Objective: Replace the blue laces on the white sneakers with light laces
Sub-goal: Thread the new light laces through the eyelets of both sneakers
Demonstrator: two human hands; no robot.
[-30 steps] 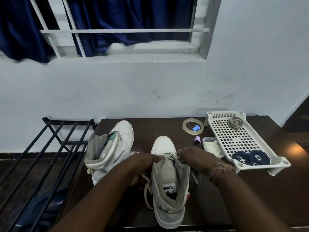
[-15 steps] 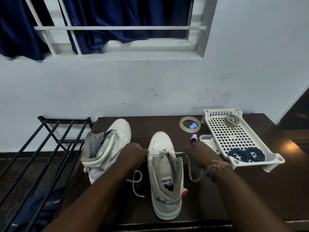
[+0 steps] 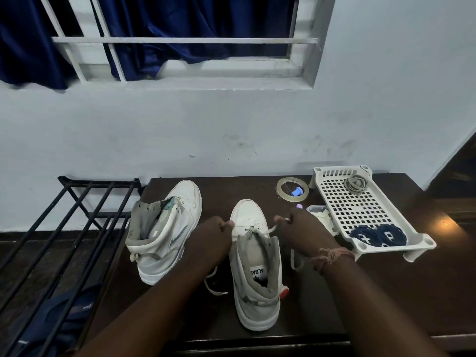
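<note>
Two white high-top sneakers stand on a dark table (image 3: 386,292). The near sneaker (image 3: 253,276) has a light lace (image 3: 269,230) threaded through its lowest eyelets. My left hand (image 3: 213,235) pinches the lace's left side beside the toe, and my right hand (image 3: 301,230) pinches its right side. Loose lace ends trail on the table on both sides of the shoe. The other sneaker (image 3: 167,228) leans unlaced to the left. Two coiled blue laces (image 3: 377,235) lie in a white perforated tray (image 3: 360,207) at the right.
A tape roll (image 3: 292,188) with a small blue cap inside sits behind the shoes, with a small white container (image 3: 322,215) by the tray. Another coiled light lace (image 3: 358,184) lies in the tray's far end. A black metal rack (image 3: 64,240) stands left of the table.
Both hands have moved apart from over the shoe's tongue to either side of the toe, drawing the light lace out sideways through the lowest eyelets.
</note>
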